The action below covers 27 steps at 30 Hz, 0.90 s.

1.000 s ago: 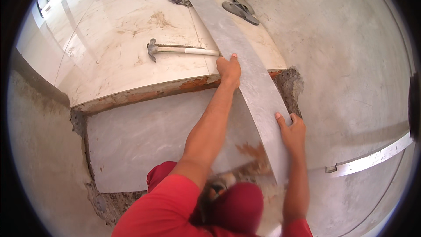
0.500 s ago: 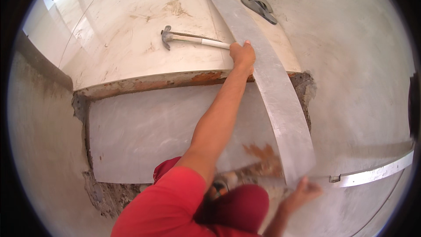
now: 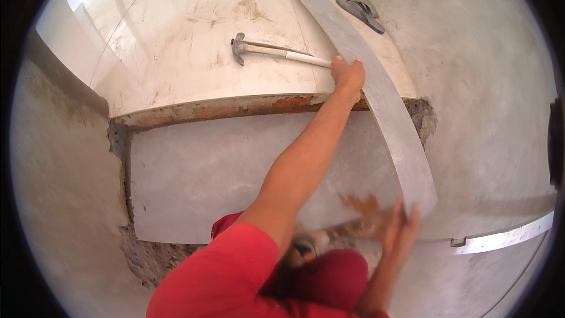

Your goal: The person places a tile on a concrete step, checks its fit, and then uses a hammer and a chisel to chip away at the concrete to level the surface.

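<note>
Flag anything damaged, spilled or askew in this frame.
Brown smears soil the pale floor; a brown patch marks the lower grey slab. Right of the long grey strip, the wall edge is ragged, as if chipped.

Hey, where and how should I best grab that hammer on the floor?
I'd suggest the white section of its handle, coming from above on the near side. The hammer lies flat with its head to the left, so that slim, straight section should be easy to wrap; its right end meets the left hand.

Blurry right grip (image 3: 401,232), handle end of hammer (image 3: 282,54) hidden behind left grip (image 3: 348,75)
</note>
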Each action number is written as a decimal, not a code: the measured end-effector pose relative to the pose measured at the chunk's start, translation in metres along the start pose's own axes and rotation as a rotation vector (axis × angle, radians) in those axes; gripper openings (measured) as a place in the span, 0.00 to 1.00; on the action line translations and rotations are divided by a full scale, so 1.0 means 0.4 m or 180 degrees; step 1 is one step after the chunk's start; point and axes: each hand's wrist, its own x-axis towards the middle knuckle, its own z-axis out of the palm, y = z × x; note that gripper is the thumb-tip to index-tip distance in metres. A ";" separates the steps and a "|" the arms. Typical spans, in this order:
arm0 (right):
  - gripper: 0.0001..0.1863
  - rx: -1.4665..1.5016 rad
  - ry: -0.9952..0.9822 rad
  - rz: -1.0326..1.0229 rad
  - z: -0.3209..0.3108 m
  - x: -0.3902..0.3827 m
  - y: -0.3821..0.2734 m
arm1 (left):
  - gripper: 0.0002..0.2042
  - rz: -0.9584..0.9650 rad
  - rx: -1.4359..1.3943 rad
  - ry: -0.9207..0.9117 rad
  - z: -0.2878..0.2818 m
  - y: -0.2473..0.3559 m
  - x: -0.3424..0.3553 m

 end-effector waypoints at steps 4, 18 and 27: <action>0.25 0.0084 -0.0190 -0.0051 0.055 0.070 0.011 | 0.09 0.0221 0.0126 -0.0343 -0.033 0.023 -0.002; 0.20 0.0343 -0.1081 0.0090 0.171 0.430 0.142 | 0.06 0.3227 0.2884 0.0700 -0.441 0.195 0.121; 0.21 0.0325 -0.1180 0.0166 0.274 0.498 0.173 | 0.06 0.3449 0.3963 0.1399 -0.600 0.190 0.127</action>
